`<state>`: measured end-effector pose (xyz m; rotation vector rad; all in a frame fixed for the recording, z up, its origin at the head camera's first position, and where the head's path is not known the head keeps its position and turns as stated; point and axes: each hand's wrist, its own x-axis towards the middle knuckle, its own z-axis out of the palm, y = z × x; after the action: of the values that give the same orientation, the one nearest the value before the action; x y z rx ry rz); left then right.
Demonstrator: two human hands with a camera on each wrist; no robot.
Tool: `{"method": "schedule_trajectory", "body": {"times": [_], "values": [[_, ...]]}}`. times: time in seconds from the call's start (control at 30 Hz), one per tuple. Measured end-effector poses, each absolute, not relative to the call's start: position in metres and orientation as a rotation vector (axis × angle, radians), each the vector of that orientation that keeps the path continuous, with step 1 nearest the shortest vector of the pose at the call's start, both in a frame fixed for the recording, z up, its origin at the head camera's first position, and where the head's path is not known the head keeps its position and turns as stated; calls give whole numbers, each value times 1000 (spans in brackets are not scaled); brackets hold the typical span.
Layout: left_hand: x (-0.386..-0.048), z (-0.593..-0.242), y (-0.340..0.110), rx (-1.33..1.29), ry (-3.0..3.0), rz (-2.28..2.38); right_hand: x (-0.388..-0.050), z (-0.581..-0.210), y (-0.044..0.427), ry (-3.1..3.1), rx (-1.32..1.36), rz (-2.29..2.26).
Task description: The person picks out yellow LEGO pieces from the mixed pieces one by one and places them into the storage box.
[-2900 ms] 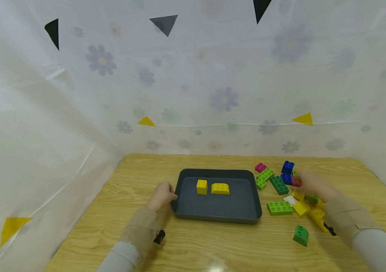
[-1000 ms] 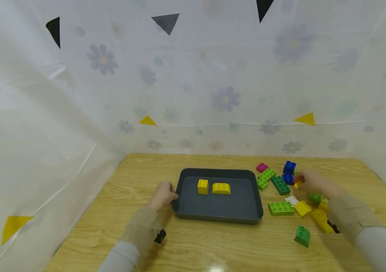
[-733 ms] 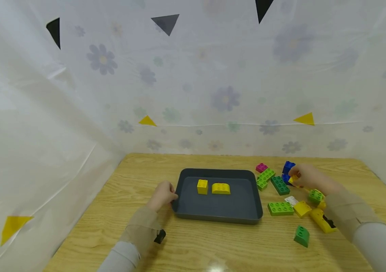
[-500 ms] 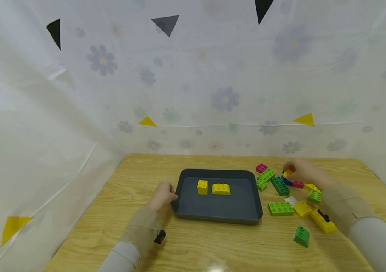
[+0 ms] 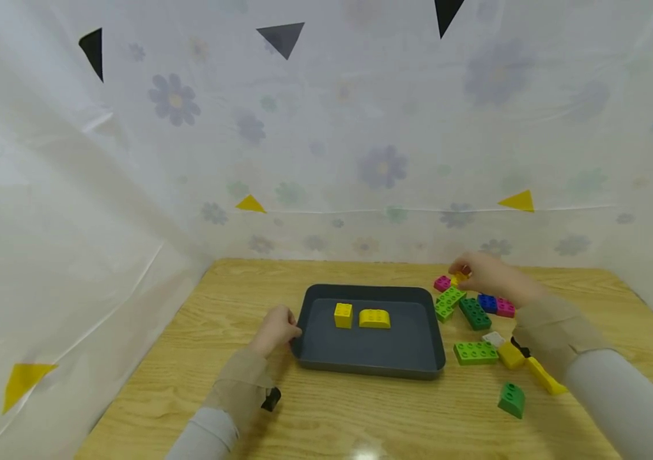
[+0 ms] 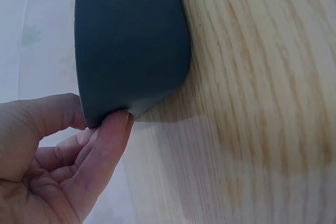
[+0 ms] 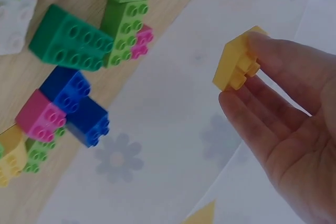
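Head view shows work that looks to be at an early stage, judging by how the bricks lie. At the centre of the frame, two pieces rest apart on the floor of the dark grey tray (image 5: 332, 352): a square yellow brick (image 5: 343, 315) and, just to its right, a rounded yellow brick (image 5: 374, 319). That part seems done, with much of the tray floor bare around them.

Left of centre, the left hand (image 5: 275, 330) pinches the tray's left side; the left wrist view shows thumb and fingers on the rim at a corner. Right of centre, near the far edge of the tabletop (image 5: 246, 291), the right hand (image 5: 487, 275) pinches a yellow piece (image 7: 231, 61) between thumb and fingers, studs showing, slightly right of centre in the right wrist view. This piece is outside the tray, so its placing looks undone.

Most bricks remain on the tabletop, at the right of the head frame. Nearest the tray's upper right corner are a pink brick (image 5: 442, 283) and a run of lime bricks (image 5: 452, 296); beside them lie a dark green brick (image 5: 475, 314) and a blue brick (image 5: 487, 303). Lower down are a long lime brick (image 5: 475, 353), a white brick (image 5: 494, 339), a plain yellow brick (image 5: 511, 355) and a curved green brick (image 5: 512, 400). The right arm hides part of this group.
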<state>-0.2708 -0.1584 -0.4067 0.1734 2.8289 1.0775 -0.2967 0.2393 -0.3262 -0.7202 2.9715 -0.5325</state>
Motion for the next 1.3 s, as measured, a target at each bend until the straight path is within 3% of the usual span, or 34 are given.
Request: {"method": "schedule_trajectory", "body": {"times": [0.57,1.3], "values": [[-271,-406,-158,156,2820,1109,-304,-313,174,2965,-876,-386],[-270,-407,-155,152,2824,1096,-318,-345,138,2810,-784,-272]]}}
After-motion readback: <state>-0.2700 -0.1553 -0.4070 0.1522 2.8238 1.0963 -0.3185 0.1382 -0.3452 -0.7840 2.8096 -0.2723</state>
